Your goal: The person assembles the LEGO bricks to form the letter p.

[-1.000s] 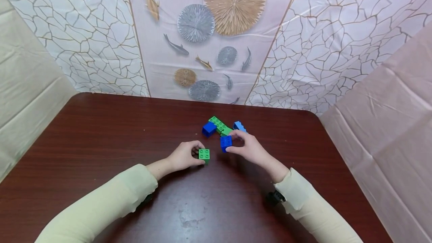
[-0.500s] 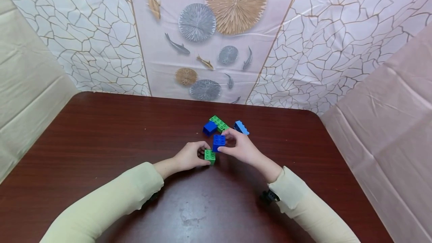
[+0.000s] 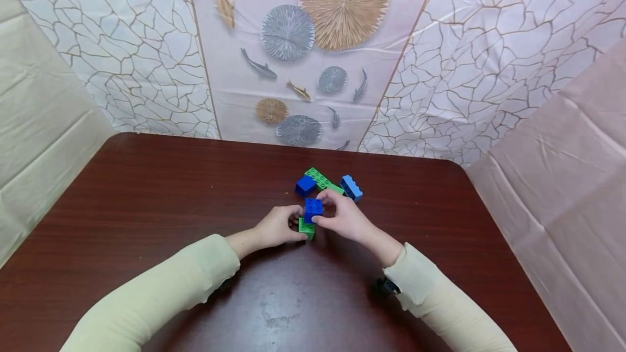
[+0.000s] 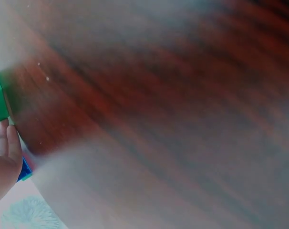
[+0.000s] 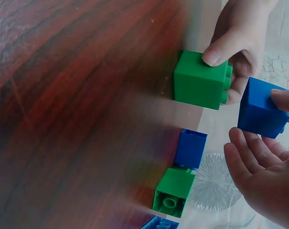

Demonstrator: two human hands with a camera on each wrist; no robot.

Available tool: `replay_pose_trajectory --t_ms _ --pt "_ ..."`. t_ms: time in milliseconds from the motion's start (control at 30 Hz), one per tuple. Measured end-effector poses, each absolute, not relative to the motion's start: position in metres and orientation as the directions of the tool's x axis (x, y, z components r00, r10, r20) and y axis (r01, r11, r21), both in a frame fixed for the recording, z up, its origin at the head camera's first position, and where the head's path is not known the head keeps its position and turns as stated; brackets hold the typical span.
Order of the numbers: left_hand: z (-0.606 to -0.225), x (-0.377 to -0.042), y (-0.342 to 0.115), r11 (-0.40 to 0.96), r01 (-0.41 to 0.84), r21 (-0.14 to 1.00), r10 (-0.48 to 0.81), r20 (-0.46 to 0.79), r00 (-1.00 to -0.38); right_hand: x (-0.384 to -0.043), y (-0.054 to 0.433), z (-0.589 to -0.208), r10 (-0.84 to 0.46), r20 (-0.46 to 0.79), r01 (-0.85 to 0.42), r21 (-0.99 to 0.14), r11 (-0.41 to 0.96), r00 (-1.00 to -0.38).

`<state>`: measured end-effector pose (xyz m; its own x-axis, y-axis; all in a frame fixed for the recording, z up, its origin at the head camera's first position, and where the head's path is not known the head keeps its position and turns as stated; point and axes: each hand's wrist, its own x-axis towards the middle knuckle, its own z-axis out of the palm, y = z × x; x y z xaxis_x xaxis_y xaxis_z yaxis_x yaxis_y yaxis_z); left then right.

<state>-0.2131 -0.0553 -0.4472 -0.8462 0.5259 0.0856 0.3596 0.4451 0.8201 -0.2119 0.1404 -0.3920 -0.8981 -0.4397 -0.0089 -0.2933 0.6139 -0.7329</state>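
Pinching a green, square plastic brick (image 3: 306, 231) studs-up, the left hand (image 3: 276, 227) has its grip clamped. Just beyond, the right hand's (image 3: 348, 220) grip holds a dark-blue plastic brick (image 3: 313, 209) tight; it has shifted leftward to above the green studs, nearly aligned but with a gap, so unjoined. Farther across the dark-red, wood-grained surface (image 3: 146, 194) lie a second dark-blue brick (image 3: 305, 185), a long green brick (image 3: 318, 177) and a light-blue brick (image 3: 351, 187).

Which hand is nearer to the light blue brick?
Right. The right hand is on the near side of the light blue brick; the left hand is farther off, to its left.
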Motion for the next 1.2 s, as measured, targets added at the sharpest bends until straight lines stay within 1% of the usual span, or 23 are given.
replay_pose_trajectory --t_ms 200,633,933,1200 --pt "-0.446 -0.2131 -0.054 0.447 0.356 0.821 0.531 0.077 -0.844 -0.2108 0.1403 -0.3951 -0.454 -0.037 -0.289 -0.724 0.627 -0.89" --pt "-0.4466 -0.2126 -0.0548 0.444 0.378 0.813 0.535 0.098 -0.839 -0.2118 0.1419 -0.3979 -0.497 -0.034 -0.332 -0.705 0.627 -0.867" --pt "-0.4459 -0.2127 -0.0553 0.436 0.369 0.821 0.538 0.092 -0.838 -0.2135 0.141 -0.3982 -0.522 -0.042 -0.351 -0.694 0.629 -0.852" --pt "-0.4466 -0.2146 -0.0561 0.455 0.375 0.808 0.538 0.087 -0.839 -0.215 0.1406 -0.4005 -0.565 -0.033 -0.4 -0.671 0.624 -0.825"
